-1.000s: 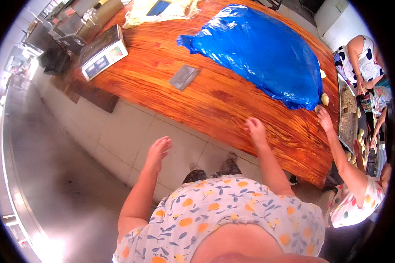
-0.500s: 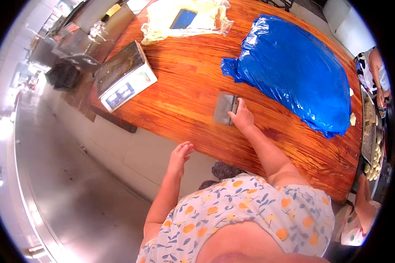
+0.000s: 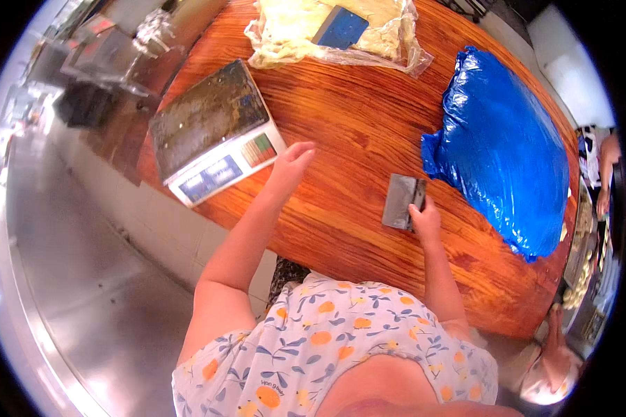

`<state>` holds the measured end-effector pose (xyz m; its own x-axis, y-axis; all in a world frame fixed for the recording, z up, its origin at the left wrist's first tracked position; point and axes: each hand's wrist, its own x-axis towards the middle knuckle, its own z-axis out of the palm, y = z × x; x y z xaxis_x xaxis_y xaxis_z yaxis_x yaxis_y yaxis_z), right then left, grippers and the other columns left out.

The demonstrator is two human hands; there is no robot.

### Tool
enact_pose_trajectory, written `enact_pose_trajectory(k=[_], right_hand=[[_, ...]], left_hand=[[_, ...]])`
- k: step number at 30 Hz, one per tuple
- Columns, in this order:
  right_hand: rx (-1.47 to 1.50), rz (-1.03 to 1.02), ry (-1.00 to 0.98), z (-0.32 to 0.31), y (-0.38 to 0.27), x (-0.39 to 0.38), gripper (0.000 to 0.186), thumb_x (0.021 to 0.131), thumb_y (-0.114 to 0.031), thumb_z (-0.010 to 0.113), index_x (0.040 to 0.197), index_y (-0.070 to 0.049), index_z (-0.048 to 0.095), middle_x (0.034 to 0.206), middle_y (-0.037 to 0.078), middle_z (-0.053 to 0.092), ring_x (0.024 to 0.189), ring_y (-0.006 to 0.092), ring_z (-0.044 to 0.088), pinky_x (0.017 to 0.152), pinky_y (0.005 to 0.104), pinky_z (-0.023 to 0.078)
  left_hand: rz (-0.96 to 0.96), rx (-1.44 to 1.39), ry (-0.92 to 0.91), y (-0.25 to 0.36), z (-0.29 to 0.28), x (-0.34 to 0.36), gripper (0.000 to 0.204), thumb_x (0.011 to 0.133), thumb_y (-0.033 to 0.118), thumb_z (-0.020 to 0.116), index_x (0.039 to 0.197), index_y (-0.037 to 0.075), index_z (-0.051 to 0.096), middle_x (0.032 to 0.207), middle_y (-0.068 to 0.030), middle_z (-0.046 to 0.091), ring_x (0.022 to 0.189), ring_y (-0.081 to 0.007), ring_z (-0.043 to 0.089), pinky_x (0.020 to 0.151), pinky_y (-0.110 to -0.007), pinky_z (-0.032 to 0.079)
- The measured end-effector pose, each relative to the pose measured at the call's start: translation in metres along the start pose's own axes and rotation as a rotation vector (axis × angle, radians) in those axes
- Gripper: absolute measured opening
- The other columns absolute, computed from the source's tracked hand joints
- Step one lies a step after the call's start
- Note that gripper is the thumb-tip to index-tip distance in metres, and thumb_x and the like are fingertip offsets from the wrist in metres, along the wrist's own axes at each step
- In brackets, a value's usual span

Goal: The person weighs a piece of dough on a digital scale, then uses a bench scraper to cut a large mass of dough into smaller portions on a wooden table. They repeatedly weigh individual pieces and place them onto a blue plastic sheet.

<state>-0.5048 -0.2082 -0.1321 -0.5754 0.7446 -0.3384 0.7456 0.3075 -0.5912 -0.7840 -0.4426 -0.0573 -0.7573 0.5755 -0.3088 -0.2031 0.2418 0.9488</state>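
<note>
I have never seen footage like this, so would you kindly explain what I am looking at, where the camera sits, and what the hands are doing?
There is no machine here: a person works with two bare hands. The round, bent picture comes from a wide fisheye camera worn on the person's head, looking down, so the floral-print top fills the lower edge and both forearms reach upward.

The reddish-brown wooden table carries a flat grey weighing scale with a display panel, a large bundle wrapped in shiny blue plastic, and pale dough in clear plastic wrap with a blue rectangular piece on it.

The right hand has its grip on a flat grey metal scraper blade lying on the wood. The left hand is open and empty, beside the scale's front corner.

Other people's hands show at the far right.
</note>
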Motion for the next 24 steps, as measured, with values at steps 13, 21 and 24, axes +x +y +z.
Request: enact_pose_trajectory(k=[13, 21, 24], right_hand=[[0.89, -0.053, -0.41, 0.17, -0.307, 0.095, 0.052, 0.097, -0.04, 0.056, 0.134, -0.002, 0.052, 0.128, 0.008, 0.058, 0.115, 0.0182, 0.054, 0.1, 0.0315, 0.041], [0.919, 0.11, -0.631, 0.181, -0.39, 0.109, 0.066, 0.09, -0.042, 0.066, 0.141, -0.006, 0.044, 0.13, 0.009, 0.056, 0.116, 0.0189, 0.055, 0.095, 0.0361, 0.048], [0.918, 0.071, -0.627, 0.188, -0.389, 0.119, 0.078, 0.084, -0.045, 0.072, 0.143, -0.003, 0.041, 0.127, 0.011, 0.057, 0.11, 0.0195, 0.06, 0.089, 0.0338, 0.051]], left_hand=[[0.609, 0.292, 0.579, 0.028, -0.283, 0.024, 0.032, 0.094, 0.007, 0.056, 0.125, 0.003, 0.057, 0.13, -0.0154, 0.055, 0.123, -0.0245, 0.05, 0.104, -0.038, 0.039], [-0.098, -0.373, 0.812, -0.045, -0.381, -0.022, 0.047, 0.099, 0.025, 0.052, 0.141, 0.007, 0.042, 0.144, -0.0109, 0.046, 0.132, -0.0232, 0.044, 0.104, -0.041, 0.033], [-0.106, -0.455, 0.763, -0.045, -0.378, -0.011, 0.044, 0.099, 0.024, 0.052, 0.139, 0.008, 0.044, 0.143, -0.0114, 0.047, 0.133, -0.0231, 0.043, 0.104, -0.041, 0.033]])
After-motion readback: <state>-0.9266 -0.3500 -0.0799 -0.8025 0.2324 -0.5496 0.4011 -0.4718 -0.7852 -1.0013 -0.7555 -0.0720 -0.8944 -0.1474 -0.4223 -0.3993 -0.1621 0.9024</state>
